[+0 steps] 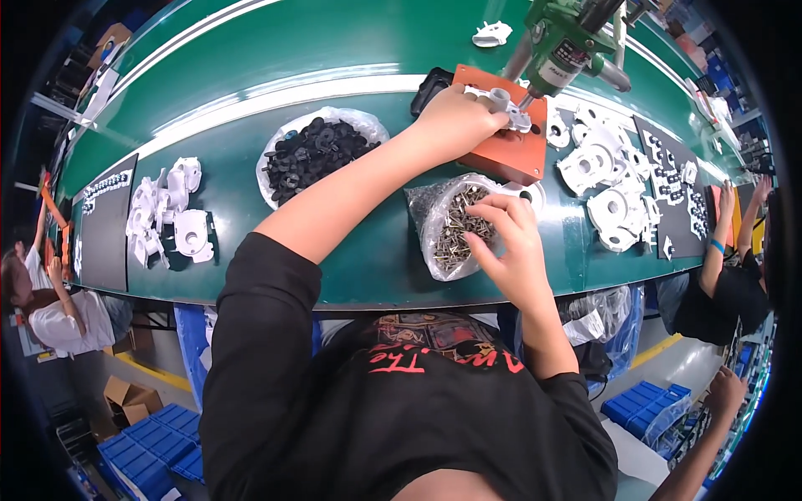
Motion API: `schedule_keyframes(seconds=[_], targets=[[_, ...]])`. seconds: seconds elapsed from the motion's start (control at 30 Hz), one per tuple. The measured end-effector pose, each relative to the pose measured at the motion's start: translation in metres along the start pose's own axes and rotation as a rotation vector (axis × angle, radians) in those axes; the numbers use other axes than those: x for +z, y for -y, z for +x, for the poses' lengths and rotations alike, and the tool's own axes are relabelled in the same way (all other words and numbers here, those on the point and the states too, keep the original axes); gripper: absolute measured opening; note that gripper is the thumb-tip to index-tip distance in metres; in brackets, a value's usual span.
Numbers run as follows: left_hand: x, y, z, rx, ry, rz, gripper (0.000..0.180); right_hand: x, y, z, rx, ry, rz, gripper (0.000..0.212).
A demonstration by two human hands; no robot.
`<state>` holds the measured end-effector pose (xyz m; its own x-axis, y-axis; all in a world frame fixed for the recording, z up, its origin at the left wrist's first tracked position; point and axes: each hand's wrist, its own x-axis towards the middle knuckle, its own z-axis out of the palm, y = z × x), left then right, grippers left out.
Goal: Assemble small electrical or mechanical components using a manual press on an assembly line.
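Note:
My left hand [461,122] reaches across to an orange fixture block [501,159], its fingers closed on a white plastic part [520,119] that sits on the block. The tip of a green power driver [561,63] points down at that part from above. Lower down, my right hand [514,249] is at a plastic-lined container of screws [455,234]. Its thumb and forefinger are apart over the screws, and I see nothing held between them. The other fingers of that hand are partly hidden.
A bag-lined bowl of black plastic pieces [322,150] stands left of the screws. White plastic parts lie in piles at left [192,234] and right [614,204]. Dark boards with small parts [104,242] flank them. Other people work at both sides.

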<state>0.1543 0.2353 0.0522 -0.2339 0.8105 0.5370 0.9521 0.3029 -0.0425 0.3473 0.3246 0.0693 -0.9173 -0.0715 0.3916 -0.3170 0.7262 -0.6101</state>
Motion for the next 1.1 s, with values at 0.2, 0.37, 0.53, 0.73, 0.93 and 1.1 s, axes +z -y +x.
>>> schedule_keyframes(seconds=[0.2,0.37,0.53,0.73,0.93,1.1], targets=[[0.008,-0.003,-0.006,-0.087,-0.01,-0.006,0.014,0.005,0.003,0.001,-0.004,0.022,-0.087,0.028],[0.017,-0.006,-0.006,-0.141,-0.081,-0.036,0.015,0.007,0.005,0.004,-0.022,0.019,-0.158,0.025],[0.015,0.006,-0.012,-0.113,-0.084,-0.123,0.017,0.008,0.007,0.005,-0.038,0.008,-0.203,0.023],[0.012,-0.006,-0.027,-0.126,-0.243,0.074,0.022,0.011,0.007,0.003,-0.052,-0.015,-0.193,0.02],[-0.048,0.019,-0.056,-0.5,-0.063,-0.439,0.025,0.011,0.003,0.002,-0.055,-0.043,-0.161,0.016],[-0.09,0.056,-0.099,-0.686,0.284,-0.181,0.022,0.011,-0.002,0.004,-0.065,-0.09,-0.029,0.013]])
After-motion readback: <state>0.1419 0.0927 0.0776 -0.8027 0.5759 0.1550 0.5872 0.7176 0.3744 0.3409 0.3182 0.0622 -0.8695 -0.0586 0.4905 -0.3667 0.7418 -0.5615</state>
